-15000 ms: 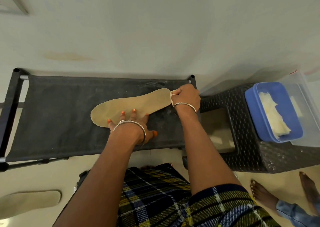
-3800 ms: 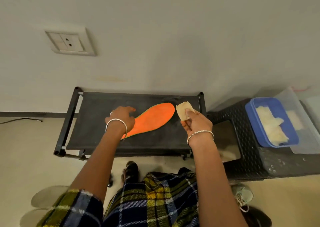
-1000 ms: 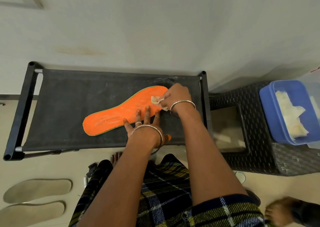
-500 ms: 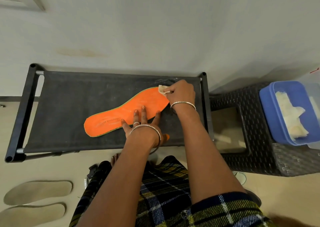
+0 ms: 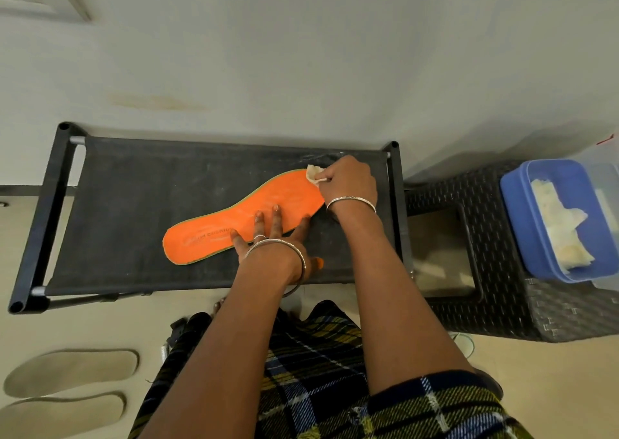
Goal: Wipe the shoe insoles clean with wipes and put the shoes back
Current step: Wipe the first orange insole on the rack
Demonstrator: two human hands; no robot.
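Observation:
An orange insole [image 5: 214, 231] with a green edge lies diagonally on the black fabric rack top [image 5: 134, 197]. My left hand [image 5: 274, 237] presses flat on its middle with straight, spread fingers. My right hand [image 5: 346, 179] grips a crumpled pale wipe [image 5: 314, 172] at the insole's far right tip. Two beige insoles [image 5: 72, 370] lie on the floor at the lower left. No shoe is in plain view.
A dark woven plastic stool [image 5: 469, 271] stands right of the rack. On it sits a blue tub [image 5: 522, 224] holding pale wipes [image 5: 562, 234], with a clear lid beside it. A wall runs behind the rack. Plaid cloth covers my lap.
Over the last second my right hand slid the wipe from the insole's forepart out to its far tip. My left hand kept pressing the insole, which stayed in place.

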